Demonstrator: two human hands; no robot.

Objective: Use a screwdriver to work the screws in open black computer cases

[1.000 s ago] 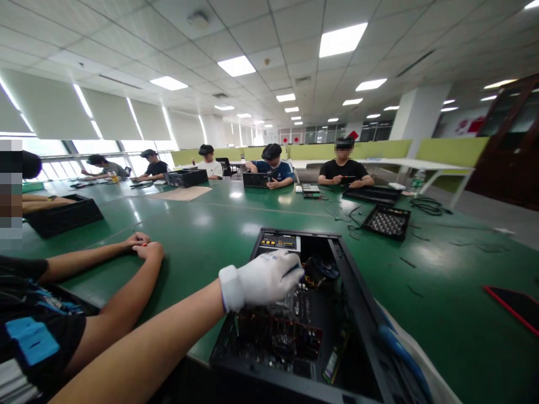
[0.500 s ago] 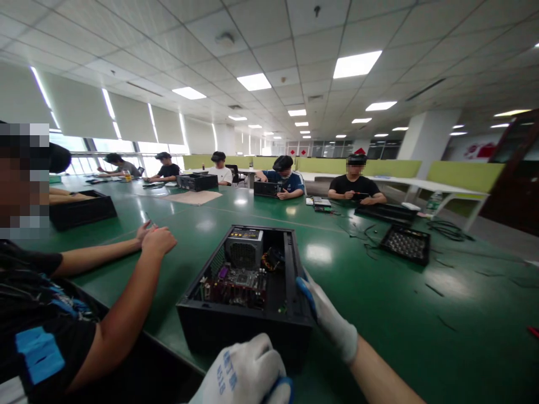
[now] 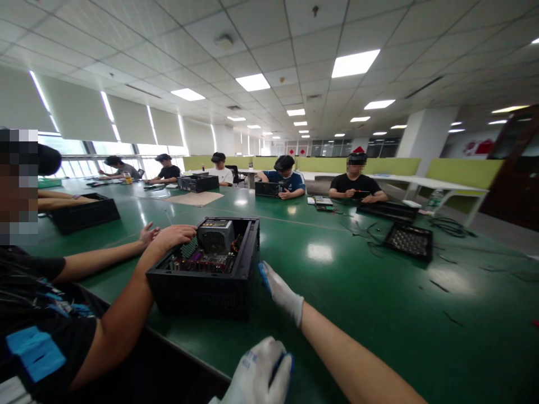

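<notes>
PC case (image 3: 200,293) shifted L; R hand (image 3: 283,292) beside, L hand (image 3: 260,371) nr.

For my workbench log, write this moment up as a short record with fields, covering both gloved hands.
Computer case: black, open at the top, on the green table
Inside: power supply at the far end, circuit board nearer
Left hand: gloved, low in view, fingers bent, no held item visible
Right hand: gloved, fingers extended, beside the case's right side; contact unclear
Co-worker's hand: bare, over the case's left rim
Farther right: coiled cables, clear bottle
</notes>
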